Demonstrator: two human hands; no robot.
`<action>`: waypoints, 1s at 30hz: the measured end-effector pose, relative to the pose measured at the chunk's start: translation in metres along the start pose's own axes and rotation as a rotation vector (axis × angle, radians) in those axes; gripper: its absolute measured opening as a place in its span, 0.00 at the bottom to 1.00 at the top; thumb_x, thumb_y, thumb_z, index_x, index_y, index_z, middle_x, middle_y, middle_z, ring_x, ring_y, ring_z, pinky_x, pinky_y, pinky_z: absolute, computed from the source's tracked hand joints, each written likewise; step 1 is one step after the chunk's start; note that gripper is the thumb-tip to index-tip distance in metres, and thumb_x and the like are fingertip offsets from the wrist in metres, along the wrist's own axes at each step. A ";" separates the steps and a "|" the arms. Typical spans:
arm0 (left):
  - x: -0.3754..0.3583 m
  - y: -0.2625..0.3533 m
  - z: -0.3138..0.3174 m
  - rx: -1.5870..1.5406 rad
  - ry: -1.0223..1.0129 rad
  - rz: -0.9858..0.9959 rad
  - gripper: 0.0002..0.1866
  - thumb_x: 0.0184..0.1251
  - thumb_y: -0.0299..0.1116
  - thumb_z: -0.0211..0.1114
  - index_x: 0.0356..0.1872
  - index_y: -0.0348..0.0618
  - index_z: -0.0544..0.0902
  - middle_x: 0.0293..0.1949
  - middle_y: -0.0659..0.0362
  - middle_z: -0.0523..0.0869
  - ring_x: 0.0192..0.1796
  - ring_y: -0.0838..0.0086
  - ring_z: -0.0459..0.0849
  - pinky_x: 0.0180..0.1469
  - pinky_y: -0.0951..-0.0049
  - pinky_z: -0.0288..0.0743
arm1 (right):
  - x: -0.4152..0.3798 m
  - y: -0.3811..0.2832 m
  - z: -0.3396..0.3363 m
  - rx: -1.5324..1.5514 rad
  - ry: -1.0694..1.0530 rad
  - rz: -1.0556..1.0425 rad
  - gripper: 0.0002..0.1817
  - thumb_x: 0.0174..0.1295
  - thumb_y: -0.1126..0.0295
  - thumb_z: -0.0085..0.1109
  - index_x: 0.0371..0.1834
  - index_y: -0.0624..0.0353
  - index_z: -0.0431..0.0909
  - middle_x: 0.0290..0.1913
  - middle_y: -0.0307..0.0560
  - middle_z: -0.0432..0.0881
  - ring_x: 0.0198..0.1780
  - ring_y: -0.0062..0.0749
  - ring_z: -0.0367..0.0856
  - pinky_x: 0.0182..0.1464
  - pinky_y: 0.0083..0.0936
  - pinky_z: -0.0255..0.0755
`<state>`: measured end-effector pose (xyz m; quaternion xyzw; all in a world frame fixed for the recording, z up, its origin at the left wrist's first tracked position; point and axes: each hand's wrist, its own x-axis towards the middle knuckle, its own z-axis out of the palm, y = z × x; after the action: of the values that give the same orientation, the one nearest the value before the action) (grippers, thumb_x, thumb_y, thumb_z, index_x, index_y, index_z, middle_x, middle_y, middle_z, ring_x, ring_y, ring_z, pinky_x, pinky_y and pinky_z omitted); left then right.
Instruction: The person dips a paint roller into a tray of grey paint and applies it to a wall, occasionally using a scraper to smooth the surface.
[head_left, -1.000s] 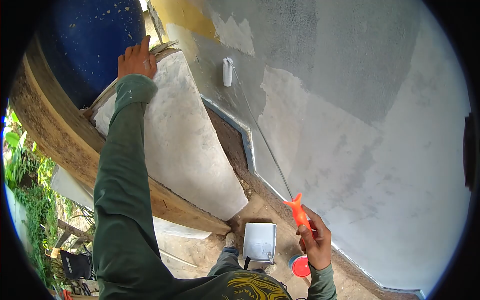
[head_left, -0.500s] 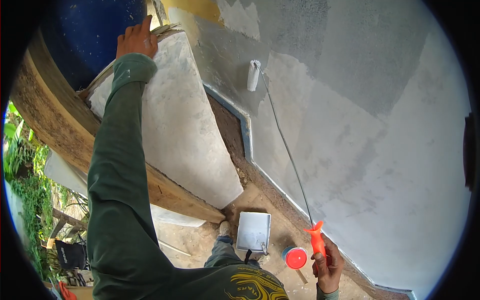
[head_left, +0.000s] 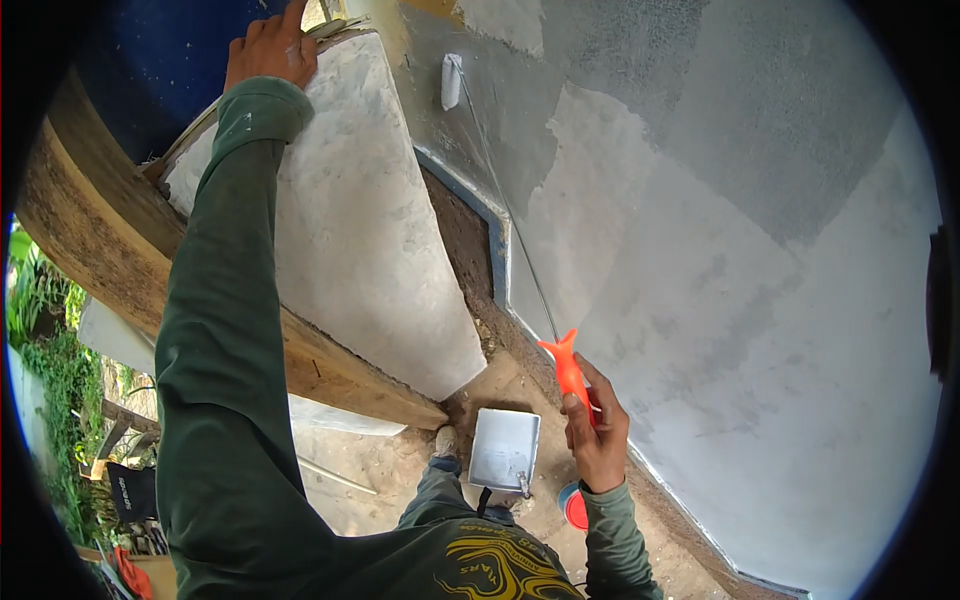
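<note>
Since the earlier frame, your right hand (head_left: 598, 425) has moved farther out and left, carrying the paint roller (head_left: 451, 82) farther up the grey wall (head_left: 740, 250); your right sleeve (head_left: 615, 540) now covers part of the red-topped bucket (head_left: 575, 508). The roller is at the far centre-left, over a darker grey patch; whether it touches is not clear. Your right fingers are closed around its orange handle (head_left: 568, 372), joined by a long thin rod (head_left: 507, 203).

Your left hand (head_left: 272, 52) is at the far left, on the far edge of a pale slab (head_left: 365, 220) beside a dark blue curved object (head_left: 170, 60). Its index finger stretches out, the others bent; you cannot tell whether they grip.

The slab and a curved wooden beam (head_left: 350, 370) stand between you and the left side. Near centre, a paint tray (head_left: 502, 450) sits on the ground beside your shoe (head_left: 446, 441). Yellow print on your shirt (head_left: 490, 560) shows "ARS"; lettering on a black bag (head_left: 133, 491) at the near left is too small to read.
</note>
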<state>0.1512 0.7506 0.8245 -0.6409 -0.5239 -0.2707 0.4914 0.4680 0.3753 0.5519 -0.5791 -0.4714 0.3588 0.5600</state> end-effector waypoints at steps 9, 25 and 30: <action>0.000 0.000 0.000 -0.003 0.008 -0.003 0.28 0.69 0.37 0.54 0.72 0.60 0.70 0.53 0.59 0.88 0.59 0.63 0.82 0.59 0.56 0.73 | -0.020 0.007 -0.012 0.014 0.009 0.017 0.25 0.75 0.66 0.59 0.74 0.56 0.72 0.32 0.36 0.79 0.20 0.11 0.65 0.22 0.13 0.60; -0.002 0.003 -0.007 -0.015 -0.025 -0.003 0.28 0.69 0.37 0.54 0.72 0.61 0.71 0.54 0.59 0.87 0.60 0.64 0.81 0.62 0.56 0.72 | -0.080 -0.011 -0.047 0.086 0.065 0.266 0.28 0.74 0.58 0.61 0.70 0.65 0.73 0.31 0.35 0.78 0.25 0.13 0.69 0.27 0.15 0.62; -0.003 0.006 -0.012 -0.009 -0.041 -0.012 0.29 0.69 0.36 0.55 0.73 0.61 0.71 0.55 0.60 0.87 0.61 0.64 0.80 0.63 0.56 0.71 | -0.023 0.013 -0.013 0.043 0.022 0.144 0.24 0.75 0.60 0.60 0.68 0.63 0.76 0.34 0.37 0.78 0.34 0.18 0.71 0.38 0.19 0.68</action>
<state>0.1586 0.7383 0.8245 -0.6452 -0.5366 -0.2630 0.4760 0.4752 0.3509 0.5375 -0.6034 -0.4147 0.4018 0.5500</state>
